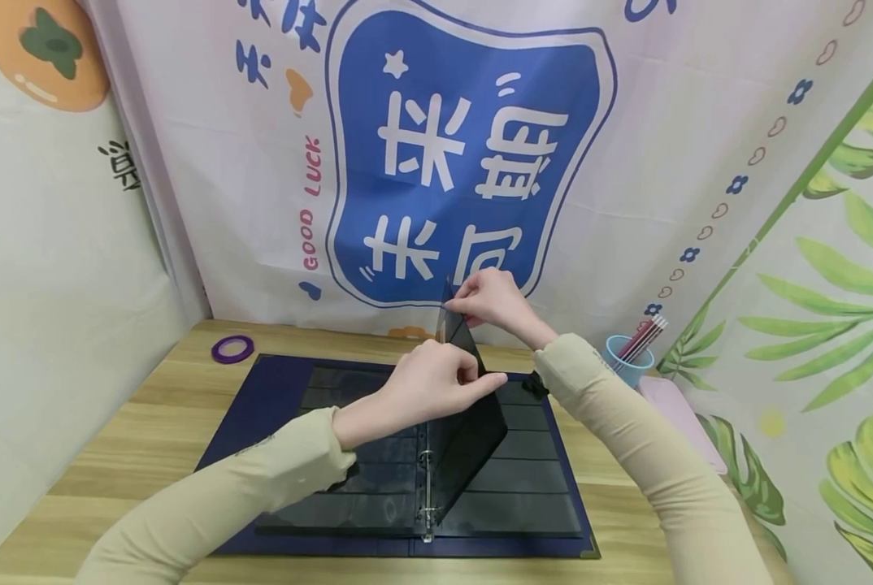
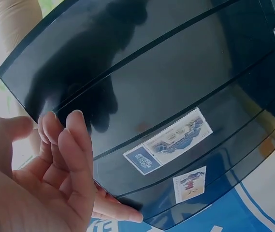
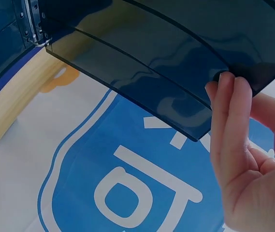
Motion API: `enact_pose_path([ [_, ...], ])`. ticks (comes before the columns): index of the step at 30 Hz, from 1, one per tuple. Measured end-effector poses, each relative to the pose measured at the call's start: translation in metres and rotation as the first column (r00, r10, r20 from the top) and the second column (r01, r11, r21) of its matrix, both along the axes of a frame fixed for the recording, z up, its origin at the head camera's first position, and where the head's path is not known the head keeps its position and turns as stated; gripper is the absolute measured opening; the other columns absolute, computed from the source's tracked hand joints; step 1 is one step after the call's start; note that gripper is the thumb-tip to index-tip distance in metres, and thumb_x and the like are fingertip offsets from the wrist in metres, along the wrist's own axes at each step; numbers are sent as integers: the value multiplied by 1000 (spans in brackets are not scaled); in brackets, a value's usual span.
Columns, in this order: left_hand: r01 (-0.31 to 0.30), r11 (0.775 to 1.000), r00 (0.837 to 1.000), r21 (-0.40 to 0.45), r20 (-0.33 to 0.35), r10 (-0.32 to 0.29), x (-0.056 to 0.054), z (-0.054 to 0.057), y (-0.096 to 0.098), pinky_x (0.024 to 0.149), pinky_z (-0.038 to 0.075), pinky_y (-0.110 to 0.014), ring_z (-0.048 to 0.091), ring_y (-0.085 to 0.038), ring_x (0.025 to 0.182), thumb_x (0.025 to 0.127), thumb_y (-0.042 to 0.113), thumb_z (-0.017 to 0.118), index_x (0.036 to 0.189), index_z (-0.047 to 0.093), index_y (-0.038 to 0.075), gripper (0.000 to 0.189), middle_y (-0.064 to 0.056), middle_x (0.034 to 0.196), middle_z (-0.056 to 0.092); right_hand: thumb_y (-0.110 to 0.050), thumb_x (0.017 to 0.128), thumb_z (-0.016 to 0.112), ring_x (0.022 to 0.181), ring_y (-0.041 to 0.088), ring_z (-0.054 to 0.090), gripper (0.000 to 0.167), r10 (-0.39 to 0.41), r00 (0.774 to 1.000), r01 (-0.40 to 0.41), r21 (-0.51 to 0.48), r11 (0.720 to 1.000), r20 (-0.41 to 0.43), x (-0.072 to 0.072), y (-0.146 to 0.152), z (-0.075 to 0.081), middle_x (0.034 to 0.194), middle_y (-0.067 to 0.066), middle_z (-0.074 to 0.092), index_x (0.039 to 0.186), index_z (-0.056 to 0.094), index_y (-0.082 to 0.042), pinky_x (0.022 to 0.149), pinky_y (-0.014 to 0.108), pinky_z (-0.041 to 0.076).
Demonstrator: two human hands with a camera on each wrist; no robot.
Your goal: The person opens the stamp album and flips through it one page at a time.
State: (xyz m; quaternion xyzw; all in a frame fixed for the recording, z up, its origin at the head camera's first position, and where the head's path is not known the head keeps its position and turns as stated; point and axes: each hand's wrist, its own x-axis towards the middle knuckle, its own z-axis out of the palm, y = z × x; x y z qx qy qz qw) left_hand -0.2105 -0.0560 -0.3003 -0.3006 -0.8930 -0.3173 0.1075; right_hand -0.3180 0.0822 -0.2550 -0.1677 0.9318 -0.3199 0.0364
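Observation:
A dark stamp album page point(image 1: 473, 406) stands raised from the rings of a navy album point(image 1: 261, 422) lying open on the table. At the page's upper outer corner, my right hand point(image 1: 491, 301) pinches it, fingers on one side and thumb on the other. Beside the page's outer edge is my left hand point(image 2: 55, 169), its thumb held apart and its fingers loosely bent near the sheet. Two stamps show in the page's strips in the left wrist view: a wide blue-and-white stamp point(image 2: 168, 140) and a smaller stamp point(image 2: 189, 184). The right wrist view shows the page's other side point(image 3: 142, 53).
A purple tape roll point(image 1: 232, 349) lies behind the album on the left. To the right stand a blue cup point(image 1: 629, 361) with pencils and a pink flat object point(image 1: 681, 418). A small black item point(image 1: 535, 385) lies at the album's right back edge. A printed cloth point(image 1: 261, 203) hangs behind.

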Motion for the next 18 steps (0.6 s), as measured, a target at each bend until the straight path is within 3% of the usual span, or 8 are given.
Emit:
enact_pose_path([
  [9,1,999,994,38,107,-5,5,1,-10,45,22,-21,33,-7,41,89,21,58,54,50,21,37,9,46,34,-27,92,71,67,18,74,23,26,1000,-26,-13,1000,-13,2,1,-2,85,12,77,92,78,-5,62,27,60],
  [15,-56,998,991,30,127,52,9,0,-31,47,23,-21,31,-7,41,88,19,56,53,47,21,36,9,46,34,-33,97,63,61,11,72,29,75,995,-76,-13,997,-67,6,10,-6,88,10,78,100,75,-6,64,29,60],
  [18,-90,995,987,35,137,85,12,-2,-48,47,28,-22,37,-7,41,88,18,56,55,52,20,33,10,46,40,-32,99,61,62,10,72,28,70,994,-74,-48,996,-87,6,18,-13,91,9,78,104,73,-8,68,32,61],
])
